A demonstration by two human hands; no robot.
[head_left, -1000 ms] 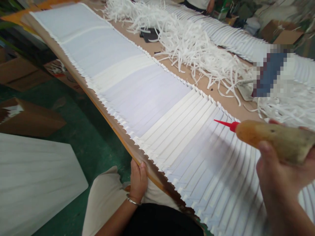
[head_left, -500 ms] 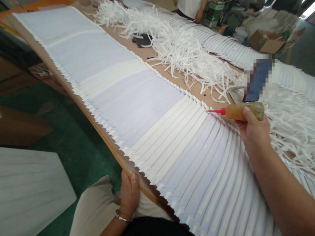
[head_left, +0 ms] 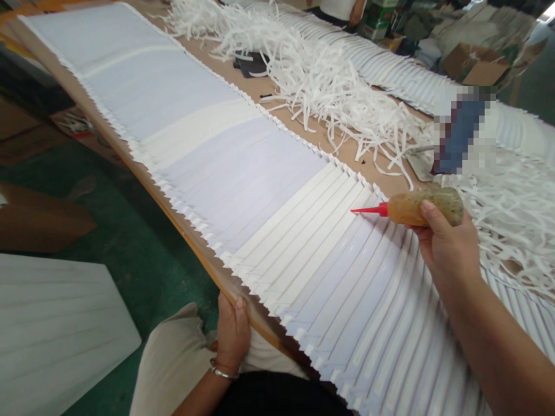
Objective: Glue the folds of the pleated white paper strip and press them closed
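My right hand is wrapped round a squeeze bottle of amber liquid with a red pointed nozzle. The nozzle tip points left over a long row of overlapping white strips, near their far ends; whether it touches them I cannot tell. Toward me the strips fan out in white and pale lilac, with thin lines along their edges. My left hand, with a bracelet at the wrist, rests at the table's near edge, its fingertips hidden under the edge.
A tangled heap of narrow white strips lies along the table behind the row. Beyond it runs another row of strips. A blurred-out rectangular object stands at the right. A person is at the far side. Open cardboard box behind.
My right hand has brought the bottle slightly left and toward me, so the nozzle is farther in over the strips. My left hand stays at the table edge.
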